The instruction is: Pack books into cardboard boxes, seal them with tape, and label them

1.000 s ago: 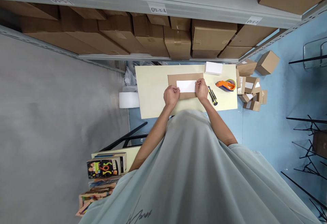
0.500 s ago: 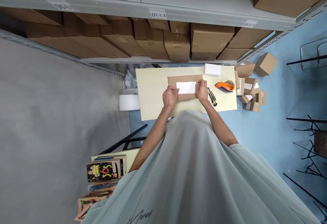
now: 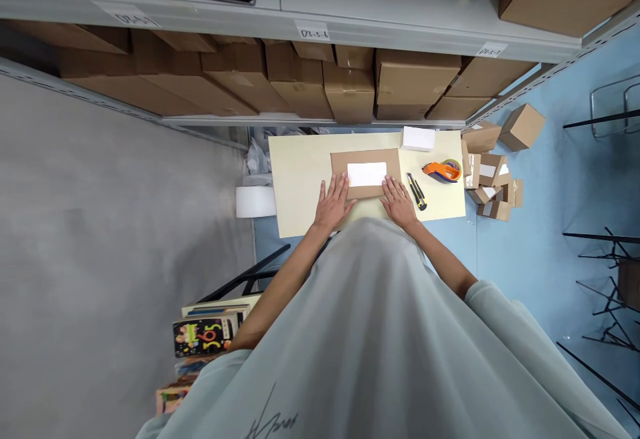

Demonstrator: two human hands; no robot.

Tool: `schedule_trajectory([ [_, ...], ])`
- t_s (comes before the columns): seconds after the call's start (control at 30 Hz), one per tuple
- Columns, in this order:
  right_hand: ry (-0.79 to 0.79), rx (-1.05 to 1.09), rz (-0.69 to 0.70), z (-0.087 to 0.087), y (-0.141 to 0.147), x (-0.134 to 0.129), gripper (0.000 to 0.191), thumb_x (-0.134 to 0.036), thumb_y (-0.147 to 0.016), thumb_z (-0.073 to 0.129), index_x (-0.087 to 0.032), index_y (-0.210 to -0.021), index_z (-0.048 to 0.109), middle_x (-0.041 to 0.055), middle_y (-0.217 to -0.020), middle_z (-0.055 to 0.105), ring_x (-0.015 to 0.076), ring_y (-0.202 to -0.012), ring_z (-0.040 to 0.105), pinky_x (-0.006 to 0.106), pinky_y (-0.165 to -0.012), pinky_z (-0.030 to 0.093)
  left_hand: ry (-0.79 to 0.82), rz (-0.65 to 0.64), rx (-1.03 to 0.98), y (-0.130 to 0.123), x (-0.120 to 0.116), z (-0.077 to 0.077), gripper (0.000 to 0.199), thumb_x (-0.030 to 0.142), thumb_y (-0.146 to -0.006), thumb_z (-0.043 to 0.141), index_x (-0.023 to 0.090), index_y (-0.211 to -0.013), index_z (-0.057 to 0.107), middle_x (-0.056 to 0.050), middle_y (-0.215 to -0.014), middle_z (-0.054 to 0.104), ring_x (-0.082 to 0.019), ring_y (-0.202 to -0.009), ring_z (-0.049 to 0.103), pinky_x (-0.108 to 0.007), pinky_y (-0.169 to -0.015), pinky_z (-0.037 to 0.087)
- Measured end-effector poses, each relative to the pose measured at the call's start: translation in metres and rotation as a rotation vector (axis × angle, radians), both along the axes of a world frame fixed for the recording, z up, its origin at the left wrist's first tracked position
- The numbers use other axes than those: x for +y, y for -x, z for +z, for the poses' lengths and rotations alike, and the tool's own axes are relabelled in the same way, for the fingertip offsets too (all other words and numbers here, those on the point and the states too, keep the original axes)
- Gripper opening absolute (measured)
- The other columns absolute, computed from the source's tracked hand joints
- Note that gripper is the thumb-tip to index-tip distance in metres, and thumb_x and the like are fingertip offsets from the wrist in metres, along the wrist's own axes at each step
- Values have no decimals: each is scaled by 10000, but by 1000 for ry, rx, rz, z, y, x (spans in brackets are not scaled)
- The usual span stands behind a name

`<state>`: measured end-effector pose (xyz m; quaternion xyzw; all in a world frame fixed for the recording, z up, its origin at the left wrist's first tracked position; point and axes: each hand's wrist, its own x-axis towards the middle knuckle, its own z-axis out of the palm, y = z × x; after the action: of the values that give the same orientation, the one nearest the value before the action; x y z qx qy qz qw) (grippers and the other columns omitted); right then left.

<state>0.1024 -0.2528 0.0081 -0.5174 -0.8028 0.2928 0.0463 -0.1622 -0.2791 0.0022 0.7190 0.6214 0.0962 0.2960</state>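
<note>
A flat brown cardboard piece lies on the pale yellow table, with a white label at its middle. My left hand rests at the cardboard's near left corner, fingers spread and holding nothing. At the near right part of the cardboard, my right hand lies with its fingers stretched out, also holding nothing. Both hands' fingertips are close to the label's lower corners. Right of the right hand is a black and yellow cutter.
An orange tape dispenser and a white stack sit on the table's right side. Boxes fill the shelf beyond. Small boxes lie to the right. A white roll adjoins the table's left edge.
Both hands have let go of the label's sides and moved nearer to my body, their fingers now opened flat. The label lies on the cardboard, and the view has shifted slightly.
</note>
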Motion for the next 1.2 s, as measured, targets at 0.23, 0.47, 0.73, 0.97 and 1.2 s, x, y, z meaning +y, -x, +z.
schedule_trajectory([
  [0.23,-82,-77,50,-14,30,30,683,-381,-1180,253,-21,-1747,376,168,-1862,259,296,-1763,216,534,-1454,159,-40,-143,11,-28,36,5,776,528,-1146,279,101,-1794,299,-137,-1877,241,-341,-1779,88,-603,-1437,26],
  [0.47,-116,-138,-44,-22,22,56,721,-421,-1186,219,-25,-1786,266,186,-1873,212,299,-1771,179,552,-1444,149,-31,-34,48,-16,50,-13,823,557,-1138,294,92,-1812,213,-159,-1885,191,-347,-1776,118,-616,-1435,13],
  [0.73,-117,-112,104,-16,29,30,667,-359,-1188,218,-81,-1785,322,137,-1876,233,278,-1772,176,522,-1446,174,-62,-151,28,-29,22,-10,780,506,-1145,309,80,-1797,268,-153,-1878,225,-323,-1779,93,-589,-1443,19],
  [0.97,-120,-110,86,-19,3,11,698,-427,-1191,254,-69,-1789,301,148,-1865,259,288,-1760,228,537,-1453,170,-37,-81,68,-19,-1,-19,823,529,-1150,304,73,-1816,147,-194,-1885,133,-315,-1779,80,-604,-1438,12],
  [1.2,-112,-115,65,-20,23,24,738,-459,-1188,239,-17,-1776,305,184,-1870,216,313,-1770,182,546,-1453,166,-52,-33,56,-26,13,-14,847,568,-1143,301,68,-1813,167,-198,-1883,154,-341,-1779,75,-629,-1432,24],
])
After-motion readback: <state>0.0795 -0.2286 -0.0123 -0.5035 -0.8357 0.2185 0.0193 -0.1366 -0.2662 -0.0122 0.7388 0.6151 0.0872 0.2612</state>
